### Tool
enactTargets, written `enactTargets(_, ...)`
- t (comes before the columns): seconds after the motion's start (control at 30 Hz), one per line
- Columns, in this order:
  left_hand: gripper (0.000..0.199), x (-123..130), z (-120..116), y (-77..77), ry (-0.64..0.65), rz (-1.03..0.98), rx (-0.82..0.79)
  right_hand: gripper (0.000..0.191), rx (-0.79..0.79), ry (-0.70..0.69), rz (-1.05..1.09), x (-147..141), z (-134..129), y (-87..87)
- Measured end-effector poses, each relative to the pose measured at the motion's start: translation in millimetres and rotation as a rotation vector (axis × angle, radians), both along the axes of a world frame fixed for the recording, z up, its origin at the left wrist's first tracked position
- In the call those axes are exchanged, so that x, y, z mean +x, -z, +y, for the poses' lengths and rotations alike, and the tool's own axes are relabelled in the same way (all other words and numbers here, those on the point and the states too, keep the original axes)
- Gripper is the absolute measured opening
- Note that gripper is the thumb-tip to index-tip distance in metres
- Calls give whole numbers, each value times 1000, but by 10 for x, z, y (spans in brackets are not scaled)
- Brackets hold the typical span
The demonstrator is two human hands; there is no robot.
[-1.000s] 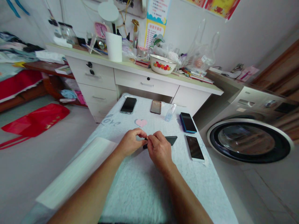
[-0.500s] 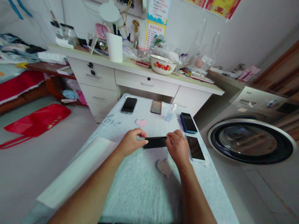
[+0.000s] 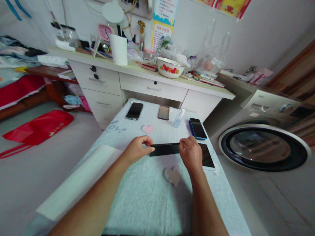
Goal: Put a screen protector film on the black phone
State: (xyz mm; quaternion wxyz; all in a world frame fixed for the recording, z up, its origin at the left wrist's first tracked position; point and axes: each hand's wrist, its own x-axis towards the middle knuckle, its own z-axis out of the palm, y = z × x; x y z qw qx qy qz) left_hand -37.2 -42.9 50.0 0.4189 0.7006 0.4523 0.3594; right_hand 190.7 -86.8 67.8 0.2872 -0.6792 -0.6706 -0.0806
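A black phone (image 3: 164, 149) is held sideways just over the cloth-covered table, its long dark face toward me. My left hand (image 3: 138, 149) is closed on its left end, thumb and index finger pinching the corner. At the right end, my right hand (image 3: 190, 151) is closed with bent fingers at the upper edge and hides that end. Beside the right hand lies a white-framed phone (image 3: 208, 156), partly covered by it. A blue-edged phone (image 3: 197, 128) rests just beyond. Farther back are a clear spray bottle (image 3: 178, 118), a phone case (image 3: 163, 112) and another dark phone (image 3: 134, 110).
A white sheet or roll (image 3: 81, 180) lies along the table's left side. Behind the table stands a desk (image 3: 147, 88) with drawers, holding a flowered bowl (image 3: 170, 67) and a paper roll (image 3: 118, 49). A washing machine (image 3: 265, 108) is at the right, a red bag (image 3: 41, 126) on the floor left.
My right hand has shifted right along the black phone, so more of its face shows and more of the white-framed phone is covered. My left hand keeps its pinch.
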Motion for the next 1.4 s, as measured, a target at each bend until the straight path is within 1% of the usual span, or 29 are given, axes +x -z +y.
enactTargets(0.43,12,6,16,53,-15,-20,6,18,-55,-197,-38,-545,-72,5)
enactTargets(0.7,13,13,14,25,-18,-75,-29,19,-71,-313,-43,-765,-106,41)
enactTargets(0.83,11,9,18,36,-17,-68,-47,22,-72,-347,-51,-822,-111,52)
enactTargets(0.93,13,8,17,43,-15,-50,-26,21,-72,-337,-53,-792,-102,48)
enactTargets(1.03,16,8,14,38,-21,-24,-3,21,-68,-283,-48,-689,-91,34)
enactTargets(1.23,15,2,4,0,-29,1,18,19,-102,-137,-66,-369,-77,-55)
enactTargets(1.33,15,0,6,-11,-30,12,18,19,-112,-99,-78,-192,-66,-88)
enactTargets(1.4,16,-1,9,-12,-31,18,11,20,-93,-72,-78,-76,-53,-83)
